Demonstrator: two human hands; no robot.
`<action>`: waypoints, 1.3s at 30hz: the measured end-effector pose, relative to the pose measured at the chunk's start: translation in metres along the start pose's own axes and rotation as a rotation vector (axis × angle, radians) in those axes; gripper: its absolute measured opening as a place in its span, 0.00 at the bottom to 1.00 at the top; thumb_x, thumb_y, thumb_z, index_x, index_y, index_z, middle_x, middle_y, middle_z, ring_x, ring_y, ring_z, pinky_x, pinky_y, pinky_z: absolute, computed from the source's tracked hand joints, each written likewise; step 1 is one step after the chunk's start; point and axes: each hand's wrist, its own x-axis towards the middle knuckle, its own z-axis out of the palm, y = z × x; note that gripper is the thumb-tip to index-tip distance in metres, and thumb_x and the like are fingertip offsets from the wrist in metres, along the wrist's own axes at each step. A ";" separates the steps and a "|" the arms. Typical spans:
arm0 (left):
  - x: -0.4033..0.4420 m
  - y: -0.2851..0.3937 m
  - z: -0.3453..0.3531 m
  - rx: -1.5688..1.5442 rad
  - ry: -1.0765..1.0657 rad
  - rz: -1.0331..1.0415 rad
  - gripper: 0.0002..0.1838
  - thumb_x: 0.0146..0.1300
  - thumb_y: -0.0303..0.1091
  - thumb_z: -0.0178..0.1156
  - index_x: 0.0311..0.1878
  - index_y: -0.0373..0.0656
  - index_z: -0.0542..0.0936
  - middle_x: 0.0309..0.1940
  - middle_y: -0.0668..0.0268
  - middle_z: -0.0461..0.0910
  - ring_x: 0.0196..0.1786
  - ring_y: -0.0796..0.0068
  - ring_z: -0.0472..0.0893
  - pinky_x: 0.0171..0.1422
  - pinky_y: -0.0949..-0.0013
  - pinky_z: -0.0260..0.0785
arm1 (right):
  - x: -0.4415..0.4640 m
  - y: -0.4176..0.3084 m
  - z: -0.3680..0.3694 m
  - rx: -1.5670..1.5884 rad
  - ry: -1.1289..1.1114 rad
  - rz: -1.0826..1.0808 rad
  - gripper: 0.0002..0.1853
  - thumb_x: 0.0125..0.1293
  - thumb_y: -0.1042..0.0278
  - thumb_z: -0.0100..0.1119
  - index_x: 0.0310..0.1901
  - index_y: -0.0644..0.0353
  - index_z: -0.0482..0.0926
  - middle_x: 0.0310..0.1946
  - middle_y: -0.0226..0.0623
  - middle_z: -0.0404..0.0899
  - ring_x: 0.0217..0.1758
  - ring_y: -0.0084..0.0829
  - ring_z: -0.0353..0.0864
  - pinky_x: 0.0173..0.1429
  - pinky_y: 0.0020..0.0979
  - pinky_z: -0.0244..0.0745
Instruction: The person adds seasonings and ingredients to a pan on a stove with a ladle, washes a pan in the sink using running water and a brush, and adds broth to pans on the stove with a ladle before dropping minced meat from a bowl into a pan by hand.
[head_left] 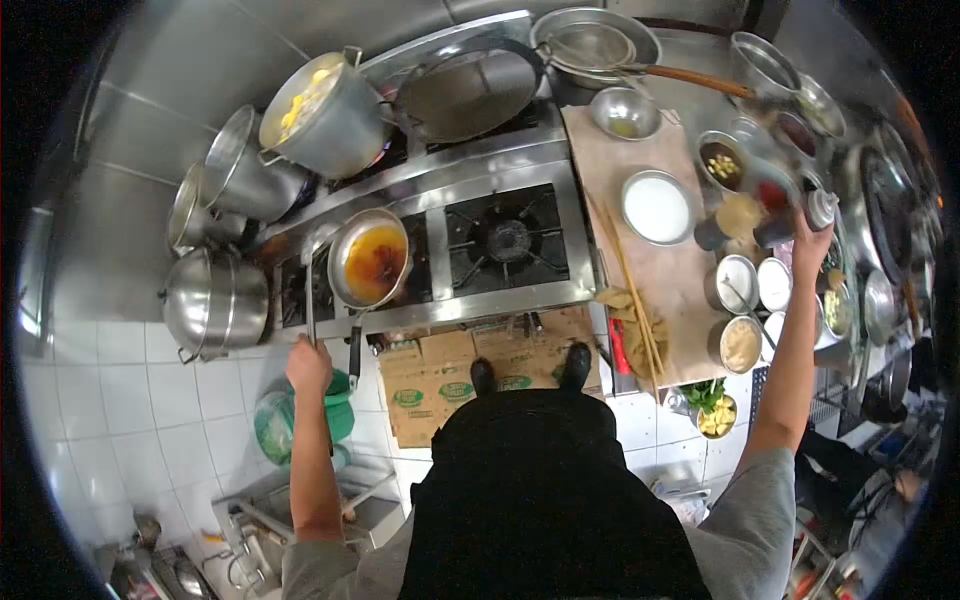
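Note:
My left hand (310,368) is closed around the handle of a long metal utensil (310,295), whose far end lies by the left rim of a frying pan (341,262). Brown-orange liquid (376,262) covers part of the pan, which sits on the stove with its black handle (355,350) pointing toward me. Far to the right, my right hand (812,242) grips a dark bottle (775,232) with a pale cap (822,208). Beside that bottle stand a yellowish container (738,215) and several bowls. The fingers of my right hand are partly hidden.
A tall pot (335,125) with yellow pieces and a wok (468,95) occupy the rear burners. A bowl of white contents (658,207) and long wooden sticks (630,280) lie on the brown-covered counter (685,330). Cardboard (430,365) covers the floor; another person (870,480) is at lower right.

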 end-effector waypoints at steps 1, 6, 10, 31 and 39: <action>-0.002 0.001 -0.006 0.015 -0.005 -0.011 0.18 0.72 0.45 0.57 0.46 0.37 0.77 0.38 0.42 0.85 0.43 0.37 0.84 0.48 0.42 0.76 | 0.005 0.034 0.006 0.193 0.053 0.027 0.31 0.76 0.64 0.57 0.74 0.67 0.60 0.58 0.52 0.79 0.56 0.44 0.80 0.60 0.43 0.78; -0.008 0.000 -0.014 0.036 0.018 -0.009 0.17 0.72 0.45 0.58 0.43 0.37 0.76 0.35 0.42 0.85 0.41 0.36 0.84 0.46 0.40 0.76 | -0.013 0.075 0.009 -0.119 -0.081 0.244 0.37 0.56 0.50 0.79 0.59 0.67 0.75 0.51 0.43 0.85 0.51 0.32 0.85 0.58 0.35 0.77; -0.009 -0.003 -0.021 0.026 0.008 -0.001 0.17 0.72 0.45 0.58 0.42 0.37 0.76 0.35 0.41 0.84 0.41 0.35 0.84 0.46 0.40 0.76 | -0.018 0.069 -0.010 -0.194 -0.214 0.385 0.43 0.55 0.52 0.80 0.66 0.70 0.71 0.58 0.44 0.82 0.60 0.35 0.80 0.67 0.35 0.70; 0.057 0.039 0.078 -1.825 -0.961 0.667 0.16 0.79 0.44 0.54 0.34 0.48 0.65 0.21 0.71 0.62 0.25 0.78 0.67 0.39 0.63 0.69 | -0.462 -0.359 0.211 0.169 -0.619 0.350 0.25 0.66 0.52 0.69 0.56 0.63 0.81 0.42 0.47 0.87 0.44 0.38 0.88 0.51 0.37 0.82; -0.185 0.135 -0.048 -1.333 -1.435 1.437 0.27 0.81 0.55 0.45 0.52 0.36 0.76 0.56 0.49 0.81 0.55 0.66 0.81 0.64 0.60 0.71 | -0.530 -0.432 0.083 0.022 -0.159 0.174 0.25 0.69 0.58 0.64 0.59 0.66 0.71 0.40 0.58 0.83 0.43 0.58 0.83 0.49 0.50 0.76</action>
